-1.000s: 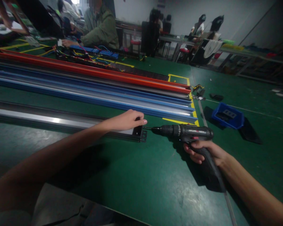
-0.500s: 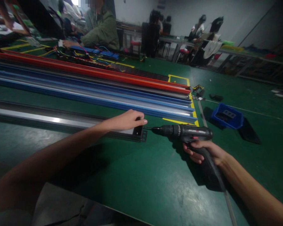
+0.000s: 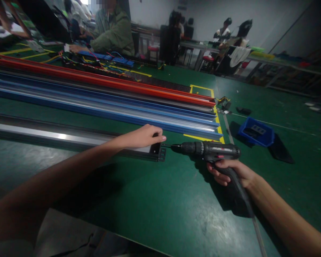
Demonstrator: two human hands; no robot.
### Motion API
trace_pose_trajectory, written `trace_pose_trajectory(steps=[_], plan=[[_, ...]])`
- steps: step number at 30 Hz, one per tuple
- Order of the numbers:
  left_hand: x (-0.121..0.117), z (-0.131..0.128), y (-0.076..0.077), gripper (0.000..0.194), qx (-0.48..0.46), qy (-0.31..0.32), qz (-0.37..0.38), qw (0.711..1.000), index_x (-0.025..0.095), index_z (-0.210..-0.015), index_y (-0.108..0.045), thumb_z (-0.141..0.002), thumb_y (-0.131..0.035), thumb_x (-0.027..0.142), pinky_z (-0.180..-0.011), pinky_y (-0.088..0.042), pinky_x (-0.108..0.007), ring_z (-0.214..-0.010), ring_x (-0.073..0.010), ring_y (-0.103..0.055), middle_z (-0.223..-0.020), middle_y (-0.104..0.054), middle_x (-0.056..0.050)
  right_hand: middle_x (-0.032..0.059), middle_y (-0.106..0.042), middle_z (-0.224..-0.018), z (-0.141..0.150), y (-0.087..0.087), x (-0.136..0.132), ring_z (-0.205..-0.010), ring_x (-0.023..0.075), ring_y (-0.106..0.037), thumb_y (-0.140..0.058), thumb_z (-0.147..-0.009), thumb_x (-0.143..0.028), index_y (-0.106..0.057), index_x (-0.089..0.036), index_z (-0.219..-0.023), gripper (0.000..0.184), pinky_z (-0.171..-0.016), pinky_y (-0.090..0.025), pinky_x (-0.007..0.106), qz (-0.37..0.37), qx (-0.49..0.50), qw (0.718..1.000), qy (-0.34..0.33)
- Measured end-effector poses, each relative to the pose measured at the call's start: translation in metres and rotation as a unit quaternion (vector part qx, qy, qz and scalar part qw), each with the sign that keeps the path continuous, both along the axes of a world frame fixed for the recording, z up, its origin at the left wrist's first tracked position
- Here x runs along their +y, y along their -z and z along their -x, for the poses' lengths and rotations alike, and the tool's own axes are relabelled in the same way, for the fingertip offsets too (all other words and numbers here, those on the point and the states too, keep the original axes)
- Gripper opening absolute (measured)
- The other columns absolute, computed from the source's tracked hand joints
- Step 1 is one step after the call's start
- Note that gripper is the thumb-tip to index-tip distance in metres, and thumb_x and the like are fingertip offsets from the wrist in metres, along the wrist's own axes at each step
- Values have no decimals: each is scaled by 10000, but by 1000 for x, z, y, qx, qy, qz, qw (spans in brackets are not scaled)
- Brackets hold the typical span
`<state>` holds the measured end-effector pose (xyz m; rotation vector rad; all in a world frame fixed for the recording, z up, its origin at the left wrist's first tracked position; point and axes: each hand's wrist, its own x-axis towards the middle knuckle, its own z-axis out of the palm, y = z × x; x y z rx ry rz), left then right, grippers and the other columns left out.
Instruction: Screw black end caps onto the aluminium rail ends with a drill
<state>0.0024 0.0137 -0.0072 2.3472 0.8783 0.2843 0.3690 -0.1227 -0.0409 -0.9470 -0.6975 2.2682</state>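
Brace rail (image 3: pixel 69 137) with curled left hand (image 3: pixel 143 137); with right hand (image 3: pixel 242 170) wrapped round drill (image 3: pixel 222 150), push straight toward nine o'clock.

Upper right of frame: far person (image 3: pixel 222 34) has changed posture, head and torso now slightly farther left. Right side: blue bin (image 3: pixel 269 135) and flat black piece (image 3: pixel 282 150) both displaced slightly left. Drill (image 3: pixel 222 150) and right hand (image 3: pixel 234 170), right of centre: small leftward shift in frame, likewise.

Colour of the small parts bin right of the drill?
The bin is blue, seen best in the head view, the only one.
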Motion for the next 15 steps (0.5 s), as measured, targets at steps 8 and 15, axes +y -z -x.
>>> trace_pose_trajectory(steps=[8, 15], plan=[[0, 0, -1, 440, 4, -1, 3, 1000, 162, -754, -593, -976, -492, 529, -592, -299, -244, -610, -107, -471, -656, -541, 24, 42, -666, -708, 2, -2, 0, -446, 48, -527, -732, -858, -222, -755, -46, -945, 197, -490, -539, 194, -2, -17, 1000, 1], [2, 0, 2, 445, -7, 7, -10, 1000, 164, -739, -585, -974, -491, 530, -586, -294, -246, -608, -108, -466, -651, -539, 19, 44, -661, -716, 0, -1, -1, -453, 54, -531, -731, -862, -223, -755, -49, -952, 197, -488, -534, 200, -3, -19, 1000, 5]])
